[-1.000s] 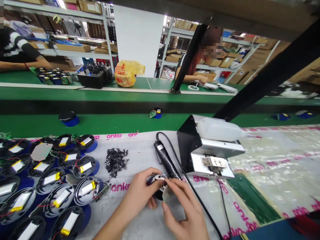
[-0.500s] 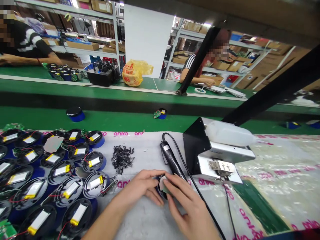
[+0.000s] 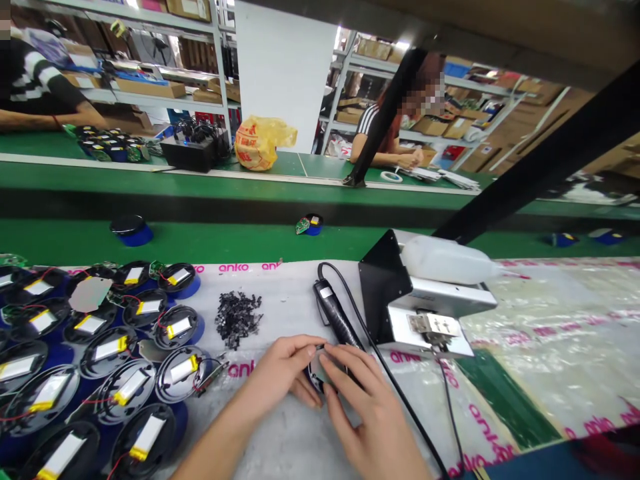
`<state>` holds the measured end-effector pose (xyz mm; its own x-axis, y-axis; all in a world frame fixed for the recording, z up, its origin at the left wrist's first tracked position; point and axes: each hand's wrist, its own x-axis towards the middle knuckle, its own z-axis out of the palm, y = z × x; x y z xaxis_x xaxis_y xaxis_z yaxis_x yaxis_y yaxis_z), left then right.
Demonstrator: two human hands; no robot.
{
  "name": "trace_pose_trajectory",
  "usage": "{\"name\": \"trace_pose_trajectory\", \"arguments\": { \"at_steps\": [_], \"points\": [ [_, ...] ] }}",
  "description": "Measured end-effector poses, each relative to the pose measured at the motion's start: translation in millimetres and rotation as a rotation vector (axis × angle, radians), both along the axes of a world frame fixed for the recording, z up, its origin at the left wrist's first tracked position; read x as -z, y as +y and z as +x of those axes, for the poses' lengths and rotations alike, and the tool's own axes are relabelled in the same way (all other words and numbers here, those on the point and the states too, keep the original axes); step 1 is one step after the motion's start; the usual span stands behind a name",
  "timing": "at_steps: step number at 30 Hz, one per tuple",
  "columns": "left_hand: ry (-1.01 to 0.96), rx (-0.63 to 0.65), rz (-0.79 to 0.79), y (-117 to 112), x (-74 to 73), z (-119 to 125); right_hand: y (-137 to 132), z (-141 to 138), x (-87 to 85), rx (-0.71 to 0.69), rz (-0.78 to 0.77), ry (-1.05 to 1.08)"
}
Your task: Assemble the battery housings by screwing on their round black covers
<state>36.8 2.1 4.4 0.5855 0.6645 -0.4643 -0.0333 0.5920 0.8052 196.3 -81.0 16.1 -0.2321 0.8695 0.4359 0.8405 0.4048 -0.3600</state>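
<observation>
Between my hands, low in the middle of the head view, is a round dark housing mostly hidden by fingers, with a flat grey plate [image 3: 321, 368] on its top. My left hand [image 3: 287, 370] is closed around the housing's left side, thumb at the upper rim. The fingers of my right hand [image 3: 367, 400] press on the plate and grip the right side. Just beyond my right fingers lies a black electric screwdriver [image 3: 336, 313] with its cord. To the left stand several blue-and-black round housings [image 3: 131, 390], each with a white and yellow battery.
A pile of small black parts [image 3: 239, 319] lies on the white wrap. At the right stands a black and silver metal device [image 3: 425, 327], a white plastic bottle [image 3: 445, 261] lying on it. A black slanted post [image 3: 540, 147] crosses the right side. Two co-workers sit across the bench.
The view has shifted slightly, so most things sit a little further left. Both my hands stay on the housing and plate, with little change in grip. A co-worker's hands have come together.
</observation>
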Motion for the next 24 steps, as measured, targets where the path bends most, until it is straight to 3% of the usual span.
{"name": "trace_pose_trajectory", "arguments": {
  "at_steps": [5, 11, 24],
  "points": [
    [0.025, -0.032, 0.063, -4, 6.3, 2, -3, -2, -2.8, 0.054, -0.029, -0.020],
    [0.026, -0.012, 0.091, -7, 2.4, 0, -2, -2, -0.4, 0.093, 0.015, 0.042],
    [0.107, -0.100, 0.112, -12, 3.7, 7, -1, 2, -3.4, 0.062, -0.013, 0.011]
  ]
}}
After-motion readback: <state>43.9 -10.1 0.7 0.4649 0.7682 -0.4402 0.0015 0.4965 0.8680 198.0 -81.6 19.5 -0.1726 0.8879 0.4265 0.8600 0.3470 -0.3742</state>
